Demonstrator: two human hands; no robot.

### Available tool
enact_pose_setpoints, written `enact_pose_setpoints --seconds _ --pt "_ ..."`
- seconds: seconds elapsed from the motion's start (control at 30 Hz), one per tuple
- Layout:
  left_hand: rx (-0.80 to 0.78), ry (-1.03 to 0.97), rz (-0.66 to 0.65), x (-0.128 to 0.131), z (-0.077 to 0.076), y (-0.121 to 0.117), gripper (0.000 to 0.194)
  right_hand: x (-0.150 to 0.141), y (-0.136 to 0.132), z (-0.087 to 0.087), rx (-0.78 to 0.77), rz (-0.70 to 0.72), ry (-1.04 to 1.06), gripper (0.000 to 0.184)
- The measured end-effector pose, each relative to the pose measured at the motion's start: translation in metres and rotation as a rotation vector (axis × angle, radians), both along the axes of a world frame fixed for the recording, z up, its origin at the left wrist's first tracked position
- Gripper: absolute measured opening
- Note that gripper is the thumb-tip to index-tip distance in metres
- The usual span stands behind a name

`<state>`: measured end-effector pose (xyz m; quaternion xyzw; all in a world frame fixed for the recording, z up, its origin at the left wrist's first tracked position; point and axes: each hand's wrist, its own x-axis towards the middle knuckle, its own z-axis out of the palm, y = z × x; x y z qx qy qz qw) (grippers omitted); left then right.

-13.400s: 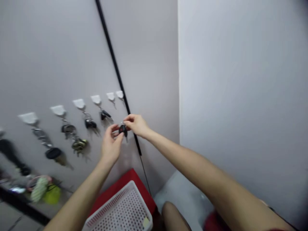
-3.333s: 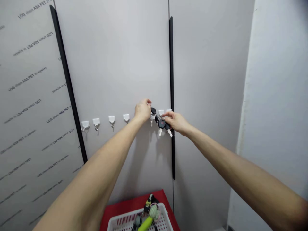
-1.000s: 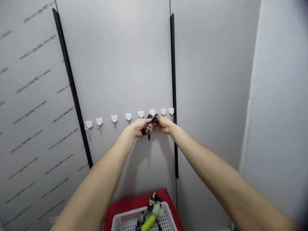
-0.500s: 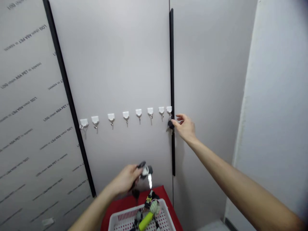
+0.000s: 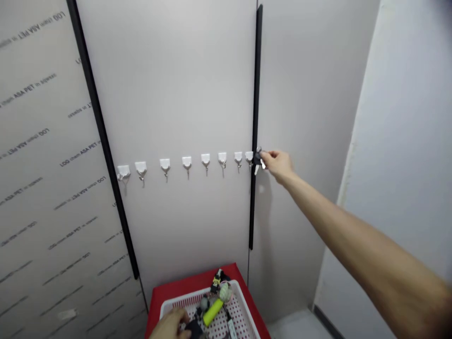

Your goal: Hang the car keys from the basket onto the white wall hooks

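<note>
Now | right fingers [image 5: 271, 154]: pinching keys [image 5: 258, 159] at the tips | left fingers [image 5: 180, 314]: against dark item [image 5: 194, 328], hold unclear

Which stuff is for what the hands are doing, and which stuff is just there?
Seems part of it:
keys in the right hand
dark bundle at the left hand, partly out of frame
white basket and the lime-green piece inside
row of white hooks

Seems just there:
black strips
red surface under the basket
panel with printed words
plain wall on the right
</note>
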<state>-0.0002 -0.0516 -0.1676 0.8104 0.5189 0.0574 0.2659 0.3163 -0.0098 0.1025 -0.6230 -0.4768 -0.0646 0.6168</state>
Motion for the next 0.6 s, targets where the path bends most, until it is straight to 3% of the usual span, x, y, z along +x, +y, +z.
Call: enact_pose_setpoints --seconds 0.1,0.17,0.23,0.3,0.37,0.43,0.5,0.6 --pt "0.009 -0.128 0.016 -0.001 0.002 -0.006 0.019 -0.012 -0.008 0.011 -0.062 0.174 -0.007 0.021" --pt "0.031 -0.214 0.052 -0.003 0.003 -0.009 0.020 -0.029 -0.016 -0.004 -0.231 0.293 -0.095 0.018" --pt "0.037 -0.282 0.095 -0.006 0.003 -0.009 0.021 -0.048 -0.027 -0.043 -0.453 0.435 -0.197 0.017" --pt "0.040 -0.351 0.153 -0.009 -0.001 -0.008 0.021 -0.066 -0.040 -0.099 -0.647 0.618 -0.243 0.016" --pt "0.040 -0.426 0.212 -0.011 -0.005 -0.006 0.020 -0.082 -0.051 -0.159 -0.770 0.810 -0.155 0.015" --pt "0.024 -0.519 0.252 -0.012 -0.007 -0.004 0.018 -0.093 -0.057 -0.206 -0.862 0.908 0.047 0.014" --pt "-0.038 -0.645 0.277 -0.009 -0.003 -0.001 0.019 -0.103 -0.057 -0.231 -0.866 0.916 0.135 0.020" --pt "-0.231 -0.898 0.317 0.003 0.021 0.006 0.029 -0.118 -0.048 -0.226 -0.793 0.891 0.223 0.031"
